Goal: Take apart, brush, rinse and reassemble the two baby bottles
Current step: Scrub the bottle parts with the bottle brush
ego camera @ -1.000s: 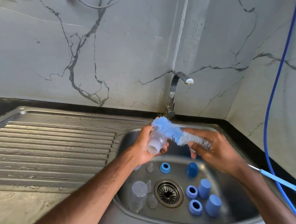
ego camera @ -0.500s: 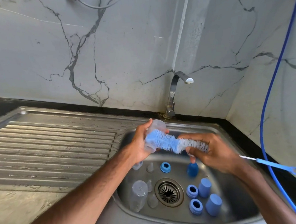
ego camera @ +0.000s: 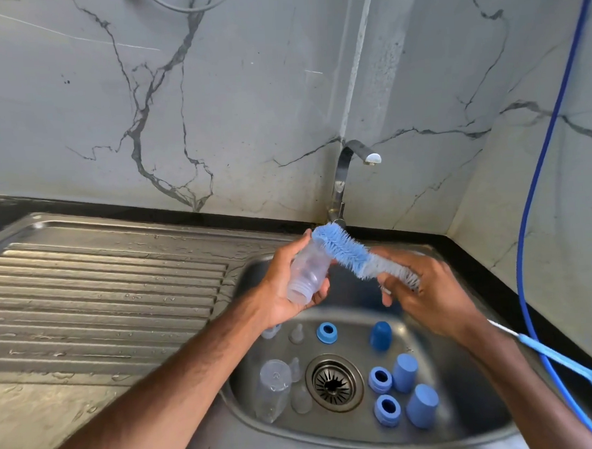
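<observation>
My left hand (ego camera: 284, 290) grips a clear bottle body (ego camera: 307, 273) above the sink, its threaded neck pointing down toward me. My right hand (ego camera: 425, 293) holds a bottle brush (ego camera: 344, 252) by the white part of its bristles; the blue bristle head lies against the bottle's upper end. The brush's thin handle (ego camera: 565, 357) sticks out to the right past my wrist. In the sink basin (ego camera: 468, 397) lie another clear bottle (ego camera: 274, 390), clear teats (ego camera: 296, 334), blue screw rings (ego camera: 327, 332) and blue caps (ego camera: 380, 335).
A steel tap (ego camera: 345, 173) rises behind the basin, with no water running. A wet ribbed draining board (ego camera: 103, 296) spreads to the left. A blue hose (ego camera: 539, 184) hangs down the right wall. The drain (ego camera: 333, 382) is at the basin's middle.
The left hand has turned the bottle so its neck faces down, and the brush head has moved from the bottle's side up to its far end.
</observation>
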`<action>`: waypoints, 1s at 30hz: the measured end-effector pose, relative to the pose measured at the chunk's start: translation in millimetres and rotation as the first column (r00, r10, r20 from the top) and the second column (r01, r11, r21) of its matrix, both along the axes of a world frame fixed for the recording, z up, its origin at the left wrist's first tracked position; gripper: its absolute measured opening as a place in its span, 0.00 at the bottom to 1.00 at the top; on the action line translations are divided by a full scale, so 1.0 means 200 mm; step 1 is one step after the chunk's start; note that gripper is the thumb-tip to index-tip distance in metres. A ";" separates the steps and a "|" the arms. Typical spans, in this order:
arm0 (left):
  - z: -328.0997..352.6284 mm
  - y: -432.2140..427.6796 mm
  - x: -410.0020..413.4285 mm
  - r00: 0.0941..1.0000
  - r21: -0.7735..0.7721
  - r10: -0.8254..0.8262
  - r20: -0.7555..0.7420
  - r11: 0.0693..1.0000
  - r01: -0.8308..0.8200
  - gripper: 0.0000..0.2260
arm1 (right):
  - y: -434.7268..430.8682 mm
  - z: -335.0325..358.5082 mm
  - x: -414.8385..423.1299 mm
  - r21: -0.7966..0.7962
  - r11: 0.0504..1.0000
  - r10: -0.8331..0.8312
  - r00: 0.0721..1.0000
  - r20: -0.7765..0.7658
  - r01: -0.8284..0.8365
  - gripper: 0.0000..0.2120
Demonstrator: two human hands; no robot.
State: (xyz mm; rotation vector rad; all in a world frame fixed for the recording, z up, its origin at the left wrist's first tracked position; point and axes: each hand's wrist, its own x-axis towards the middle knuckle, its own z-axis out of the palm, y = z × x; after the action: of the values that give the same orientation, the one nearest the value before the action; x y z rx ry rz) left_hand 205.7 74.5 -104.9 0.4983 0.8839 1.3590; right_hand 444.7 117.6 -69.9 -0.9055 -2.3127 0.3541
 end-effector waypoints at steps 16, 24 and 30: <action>0.00 -0.02 0.00 1.000 0.010 0.020 -0.009 1.000 -0.020 0.23 | -0.02 0.03 0.02 -0.141 0.971 0.200 0.979 0.038 -0.193 0.16; 0.00 -0.03 0.00 0.999 -0.009 0.046 -0.019 0.999 -0.046 0.19 | -0.05 0.00 0.02 -0.198 0.941 0.301 0.947 0.112 -0.275 0.19; 0.01 -0.01 0.01 0.997 0.006 0.013 0.079 1.000 -0.013 0.25 | -0.01 0.01 0.01 -0.029 1.000 -0.013 1.000 -0.009 0.013 0.18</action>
State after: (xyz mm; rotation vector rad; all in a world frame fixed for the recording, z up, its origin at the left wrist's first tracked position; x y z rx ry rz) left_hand 207.4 72.7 -102.0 0.4415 0.8190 1.3848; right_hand 447.6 115.9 -67.2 -0.9307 -2.2979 0.3856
